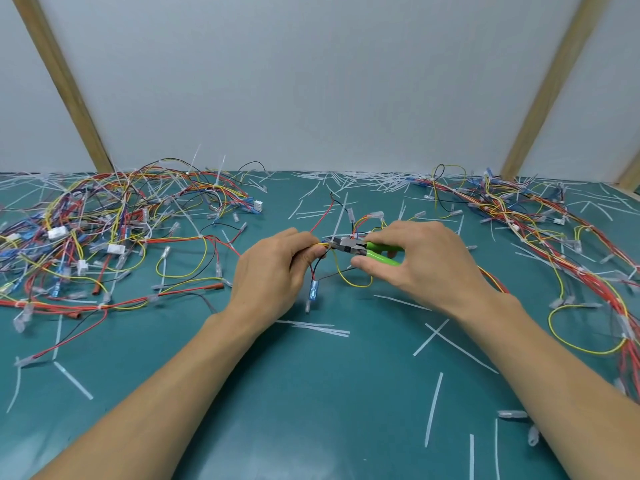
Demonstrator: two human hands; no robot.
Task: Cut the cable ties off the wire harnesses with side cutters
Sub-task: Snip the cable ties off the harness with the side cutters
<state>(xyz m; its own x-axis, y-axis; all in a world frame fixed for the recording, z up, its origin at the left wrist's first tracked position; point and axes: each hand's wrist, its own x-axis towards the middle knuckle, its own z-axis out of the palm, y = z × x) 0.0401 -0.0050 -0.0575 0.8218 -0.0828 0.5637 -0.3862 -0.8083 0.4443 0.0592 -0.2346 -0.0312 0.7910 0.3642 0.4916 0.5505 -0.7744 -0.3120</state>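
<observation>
While we look down through the head camera, the one view we have, the job reads as partly done:

Left hand: our left hand pinches a small wire harness at its bundled end, fingers curled round the wires, holding it just above the worktop.

Right hand: our right hand has its grip wrapped round the green handles of the side cutters, whose nose sits at the bundle just beside our left fingertips; whether the blades are on a tie we cannot tell.

Done so far: many cut white tie pieces lie scattered over the worktop and along its far edge, so we judge a good number of ties are already off.

Right pile: a heap of harnesses lies to our right; whether it is finished stock we cannot tell.

Left to do: the left pile shows white ties on its wires, so we judge plenty remains.
</observation>
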